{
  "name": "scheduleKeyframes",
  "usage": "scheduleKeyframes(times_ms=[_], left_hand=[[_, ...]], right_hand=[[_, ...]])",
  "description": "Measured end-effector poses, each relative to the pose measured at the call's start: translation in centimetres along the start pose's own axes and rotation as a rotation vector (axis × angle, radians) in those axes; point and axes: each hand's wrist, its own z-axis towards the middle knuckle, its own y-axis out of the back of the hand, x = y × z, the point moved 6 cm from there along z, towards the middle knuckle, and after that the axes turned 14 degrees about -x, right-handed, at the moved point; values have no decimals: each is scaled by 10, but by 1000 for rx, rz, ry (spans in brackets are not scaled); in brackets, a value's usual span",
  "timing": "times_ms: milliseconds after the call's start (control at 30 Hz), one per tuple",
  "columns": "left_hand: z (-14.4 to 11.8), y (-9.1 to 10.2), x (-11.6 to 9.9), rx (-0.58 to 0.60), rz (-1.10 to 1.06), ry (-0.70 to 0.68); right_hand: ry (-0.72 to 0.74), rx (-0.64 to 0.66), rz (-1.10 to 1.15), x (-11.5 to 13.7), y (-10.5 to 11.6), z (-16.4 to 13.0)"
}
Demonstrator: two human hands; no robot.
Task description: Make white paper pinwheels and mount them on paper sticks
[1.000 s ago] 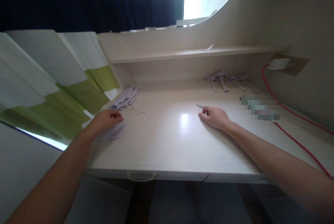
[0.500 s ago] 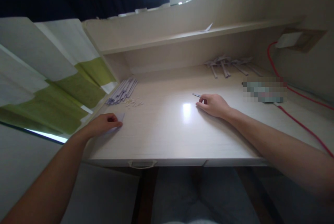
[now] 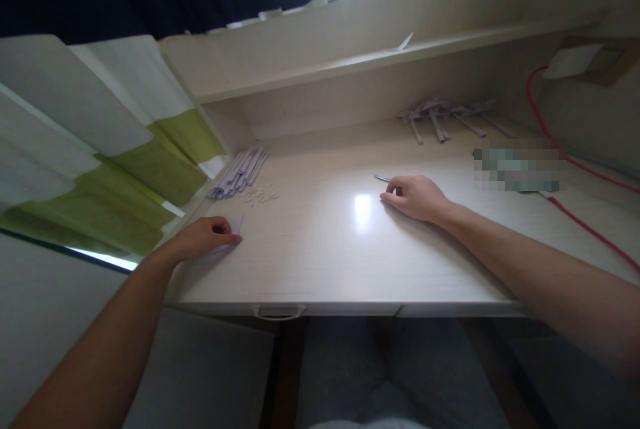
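My left hand (image 3: pixel 203 238) rests on the left part of the pale desk (image 3: pixel 325 262), its fingers pinching a small pale sheet of paper (image 3: pixel 233 226) that lies flat under it. My right hand (image 3: pixel 415 197) lies mid-desk, fingers curled around a thin grey tool (image 3: pixel 382 178) whose tip sticks out to the left. A bundle of rolled paper sticks (image 3: pixel 240 172) lies beyond my left hand, with small paper scraps (image 3: pixel 260 196) beside it.
Several finished folded paper pieces (image 3: pixel 447 116) lie at the back right under a shelf (image 3: pixel 380 59). A red cable (image 3: pixel 585 222) runs along the right side. A green and white curtain (image 3: pixel 100 149) hangs at the left. A drawer handle (image 3: pixel 278 311) sits on the front edge.
My left hand has drawn the paper sheet slightly toward the desk's front edge. The view has tilted down. My right hand has stayed in place on the tool.
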Motion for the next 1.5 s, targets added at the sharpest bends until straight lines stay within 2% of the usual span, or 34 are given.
scheduleKeyframes(times_ms=[200,400,700,900,1033,1267,1500], left_hand=[[-2,2,-2,12,-18,-17],[-8,7,-15,16,3,-19],[-14,-2,-26,-83,209,43],[-5,-4,-36,-50,322,34],[-9,-6,-42,-64,351,-12],[-16,-7,-33,-97,314,-54],[-15,-7,-18,-105,178,-67]], right_hand=[[7,-3,-1,1,1,-1],[17,-9,4,0,0,-1],[16,-16,-1,-1,-2,0],[11,-17,15,1,1,0],[16,-24,16,-1,-1,1],[31,-7,35,2,0,1],[26,3,66,2,1,1]])
